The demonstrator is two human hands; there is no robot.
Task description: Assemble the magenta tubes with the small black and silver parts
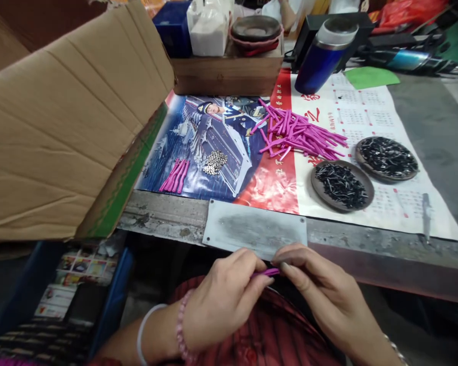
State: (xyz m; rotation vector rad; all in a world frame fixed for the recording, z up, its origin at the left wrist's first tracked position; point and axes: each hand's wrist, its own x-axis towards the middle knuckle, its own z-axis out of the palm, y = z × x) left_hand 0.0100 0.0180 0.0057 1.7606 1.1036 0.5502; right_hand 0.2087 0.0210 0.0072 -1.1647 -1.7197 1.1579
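Observation:
Close to my body, my left hand (232,290) is closed round a slim magenta plastic piece (267,272), its end sticking out between thumb and fingers. My right hand (320,284) pinches at that end, and whatever small part its fingertips may hold is hidden. Just beyond both hands, a grey metal plate (255,229) with screwed corners lies at the bench edge. On the poster sits a loose heap of similar magenta pieces (301,133). A smaller row of them (174,176) lies at left, beside a pile of tiny silvery parts (215,162).
Two round dishes hold small dark metal pins, one dish (316,190) nearer, the other dish (385,178) behind. A large cardboard box (68,127) blocks the left. A blue tumbler (320,58) and a wooden box (229,76) stand behind. A pen-like tool (426,216) lies at right.

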